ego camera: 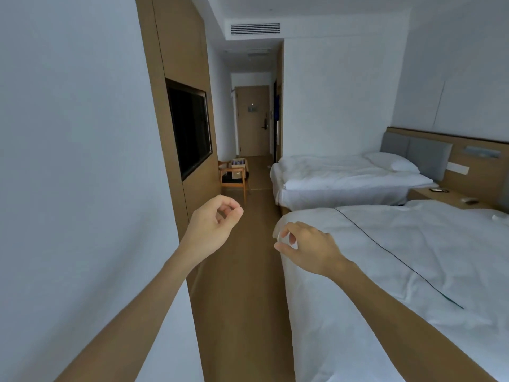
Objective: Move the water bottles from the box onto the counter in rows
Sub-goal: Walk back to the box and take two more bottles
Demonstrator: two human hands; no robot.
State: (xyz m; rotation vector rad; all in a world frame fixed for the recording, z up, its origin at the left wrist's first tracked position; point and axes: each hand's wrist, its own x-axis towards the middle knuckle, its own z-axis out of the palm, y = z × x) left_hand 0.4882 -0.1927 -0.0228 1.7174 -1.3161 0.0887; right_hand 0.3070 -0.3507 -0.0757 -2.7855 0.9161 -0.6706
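1. While both arms are raised in front of the person, neither hand holds anything. The left hand (213,220) has its fingers curled loosely inward, thumb tip near the forefinger, with nothing between them. The right hand (305,245) is palm-down, fingers bent in a loose claw over the corner of the near bed (399,260), also empty.
2. The box (238,167) stands far down the room on a wooden chair (234,181), against the left wall, short of the door (253,121). Small purple-topped bottles (238,162) show in its open top; they are too small to count.
3. Relation governing the next move: the box lies straight ahead and slightly left of centre, well apart from both hands, at the end of the floor aisle (248,271) between the wood-panelled wall (179,51) and the two beds. In the picture it sits above the left hand, which is therefore somewhat the nearer in line; neither is within reach.
4. The bottles appear to stand upright, long axis vertical, though this cannot be confirmed at such range.
5. No desk is visible, so the placement surface cannot be located.
6. Judgement: the task has not begun. Walking the aisle to the chair is required before any grasp.
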